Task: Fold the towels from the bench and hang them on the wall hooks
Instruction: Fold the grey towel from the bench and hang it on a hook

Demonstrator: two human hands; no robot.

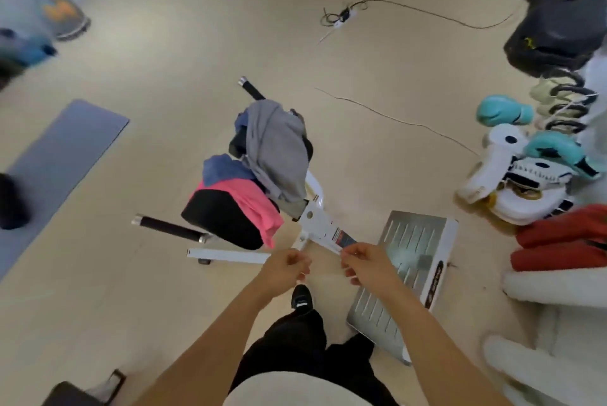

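**Towels heaped on the worktop, both hands bare**

Your left hand and right hand hover near the worktop, fingers loosely curled, holding nothing. The grey towel, blue towel and pink towel lie piled on it.

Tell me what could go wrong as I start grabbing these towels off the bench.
The grey towel lies draped over the pink towel and the blue one, so pulling a lower one first could drag the heap onto the floor. The pink towel already hangs past the bench pad and may slip. The bench's white foot bar and the metal step platform sit close to your shoe, a likely trip hazard. Neither your left hand nor your right hand holds anything.
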